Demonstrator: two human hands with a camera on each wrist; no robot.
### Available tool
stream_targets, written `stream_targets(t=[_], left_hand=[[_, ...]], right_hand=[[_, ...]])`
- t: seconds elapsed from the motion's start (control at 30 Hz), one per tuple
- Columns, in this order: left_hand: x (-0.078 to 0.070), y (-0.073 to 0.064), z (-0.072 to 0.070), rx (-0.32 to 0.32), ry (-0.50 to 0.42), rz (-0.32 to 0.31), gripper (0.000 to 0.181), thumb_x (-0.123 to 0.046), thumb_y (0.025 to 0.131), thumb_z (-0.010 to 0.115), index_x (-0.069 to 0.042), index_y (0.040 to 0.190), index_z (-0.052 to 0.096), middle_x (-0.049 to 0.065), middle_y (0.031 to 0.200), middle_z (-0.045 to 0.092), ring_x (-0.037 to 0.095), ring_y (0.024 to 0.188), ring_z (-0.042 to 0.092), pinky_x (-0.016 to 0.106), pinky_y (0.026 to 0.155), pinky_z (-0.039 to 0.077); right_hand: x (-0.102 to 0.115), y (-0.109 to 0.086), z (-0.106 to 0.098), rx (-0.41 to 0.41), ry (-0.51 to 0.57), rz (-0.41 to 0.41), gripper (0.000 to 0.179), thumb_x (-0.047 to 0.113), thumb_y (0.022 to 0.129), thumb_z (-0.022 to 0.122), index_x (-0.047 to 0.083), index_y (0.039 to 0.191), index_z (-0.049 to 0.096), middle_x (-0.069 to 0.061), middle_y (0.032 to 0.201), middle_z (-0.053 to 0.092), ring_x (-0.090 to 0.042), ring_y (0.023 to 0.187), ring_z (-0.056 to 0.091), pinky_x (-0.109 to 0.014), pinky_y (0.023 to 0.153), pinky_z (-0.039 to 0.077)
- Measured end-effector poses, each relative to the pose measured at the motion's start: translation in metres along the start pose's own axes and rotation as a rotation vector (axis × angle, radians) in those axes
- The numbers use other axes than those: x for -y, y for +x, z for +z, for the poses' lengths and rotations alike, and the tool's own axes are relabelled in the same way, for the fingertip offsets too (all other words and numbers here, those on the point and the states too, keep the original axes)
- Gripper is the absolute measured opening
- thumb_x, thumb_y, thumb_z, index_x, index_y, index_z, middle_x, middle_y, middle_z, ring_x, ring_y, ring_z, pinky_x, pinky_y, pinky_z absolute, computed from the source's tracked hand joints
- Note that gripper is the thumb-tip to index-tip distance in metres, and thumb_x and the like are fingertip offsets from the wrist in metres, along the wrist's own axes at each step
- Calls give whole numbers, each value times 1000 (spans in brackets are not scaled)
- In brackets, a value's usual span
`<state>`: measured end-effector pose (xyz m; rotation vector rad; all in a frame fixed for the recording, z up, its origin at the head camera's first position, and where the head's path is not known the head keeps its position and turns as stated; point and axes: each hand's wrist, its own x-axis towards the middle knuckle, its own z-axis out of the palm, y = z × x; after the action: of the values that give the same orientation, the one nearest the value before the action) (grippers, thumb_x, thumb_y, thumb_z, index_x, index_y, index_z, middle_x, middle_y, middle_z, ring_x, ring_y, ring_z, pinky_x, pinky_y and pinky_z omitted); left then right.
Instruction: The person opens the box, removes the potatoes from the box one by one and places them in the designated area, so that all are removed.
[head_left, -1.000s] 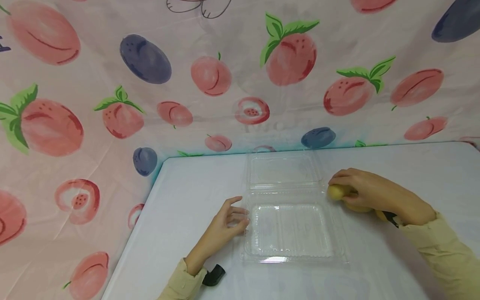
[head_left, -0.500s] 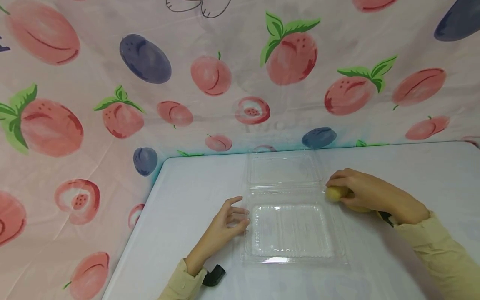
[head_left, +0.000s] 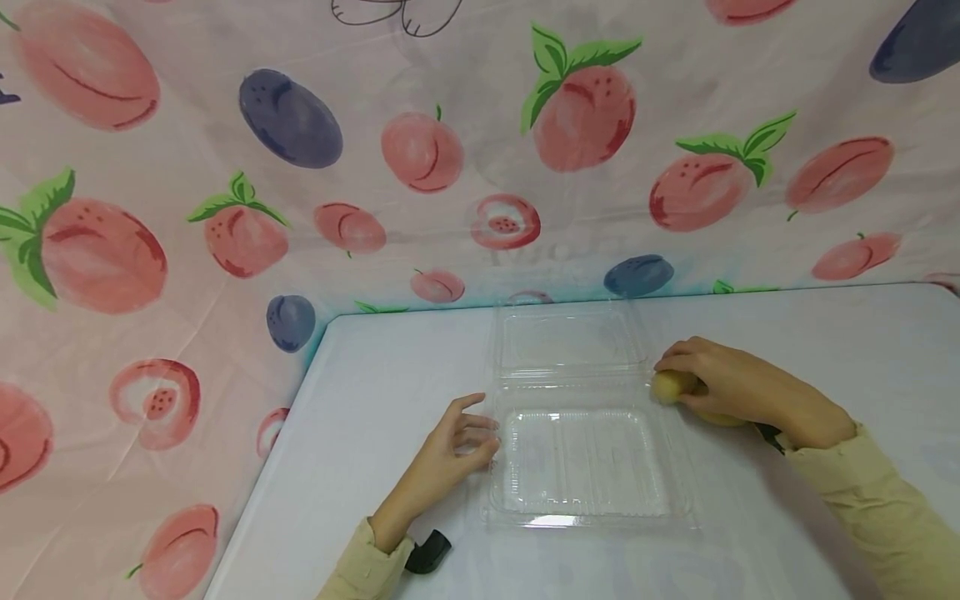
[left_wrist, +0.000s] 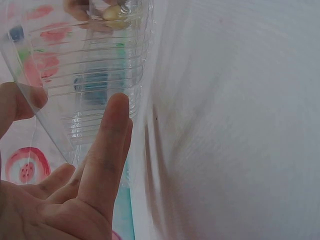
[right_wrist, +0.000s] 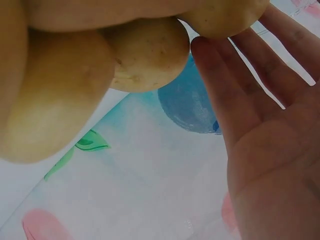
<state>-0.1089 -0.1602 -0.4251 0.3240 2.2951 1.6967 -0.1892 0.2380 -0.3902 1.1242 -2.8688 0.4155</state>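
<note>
On the table, a clear plastic clamshell box [head_left: 585, 462] lies open, its lid [head_left: 570, 337] folded back toward the wall. My left hand [head_left: 446, 446] is at the box's left side. In the left wrist view its thumb [left_wrist: 22, 100] is at the rim and a straight finger [left_wrist: 114, 120] lies along the ribbed wall. Right of the box, my right hand [head_left: 738, 387] grips a yellow potato [head_left: 670, 387] between thumb and fingers. Another potato [head_left: 720, 417] lies partly hidden below that hand. Two more potatoes show in the right wrist view, a rounded potato [right_wrist: 150, 57] and a longer potato [right_wrist: 55, 105].
A white-covered table [head_left: 382, 375] bears everything. Behind it and along the left hangs a fruit-printed cloth [head_left: 465, 75]. A black wrist device [head_left: 429, 552] sits at my left cuff, and another black device [head_left: 770, 437] is partly seen at my right.
My right hand has shifted slightly left with the potato. A yellow piece seen below the right wrist a second ago is now hidden. The left hand and the box stay put.
</note>
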Motion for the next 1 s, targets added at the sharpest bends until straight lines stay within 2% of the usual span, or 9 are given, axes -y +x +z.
stream_targets(t=[0.47, 1.0], left_hand=[[-2, 0, 0, 0, 3, -2, 69, -14, 96, 66, -12, 153, 28, 16, 130, 57, 30, 116, 61, 27, 81, 60], [-1, 0, 0, -3, 31, 12, 69, -18, 96, 67, -12, 153, 28, 16, 130, 58, 29, 115, 62, 27, 81, 60]], right_hand=[[2, -3, 0, -26, -2, 2, 34, 5, 77, 80, 6, 110, 70, -8, 114, 65, -29, 108, 60, -46, 86, 56], [4, -8, -4, -75, -2, -16, 33, 4, 77, 79, 9, 109, 70, -2, 110, 65, -20, 102, 59, -40, 80, 56]])
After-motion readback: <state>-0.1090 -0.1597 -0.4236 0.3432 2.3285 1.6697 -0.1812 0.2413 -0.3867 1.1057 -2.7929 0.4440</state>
